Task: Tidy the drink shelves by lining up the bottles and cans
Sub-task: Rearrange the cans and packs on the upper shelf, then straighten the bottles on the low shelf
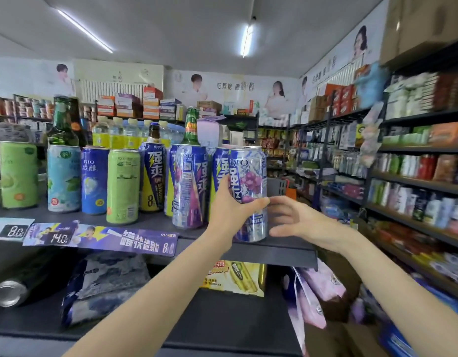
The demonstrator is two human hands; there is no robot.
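Note:
A tall purple grape can [249, 176] stands at the right end of the dark top shelf [279, 249]. My left hand [229, 204] grips its left side, thumb across the front. My right hand [292, 217] touches the can's right side with fingers curled round its back. To its left stand a second purple can [188, 186], blue-and-yellow cans [152, 176], a green can [122, 185], a blue can [94, 180], a light-blue can [63, 177] and another green can [18, 173]. Green glass bottles [63, 122] stand behind them.
Price strips [99, 238] hang along the shelf's front edge. On the shelf below lie a dark can on its side [10, 292], a wrapped multipack [104, 287] and a yellow carton [235, 278]. Stocked shelves [415, 176] line the aisle on the right.

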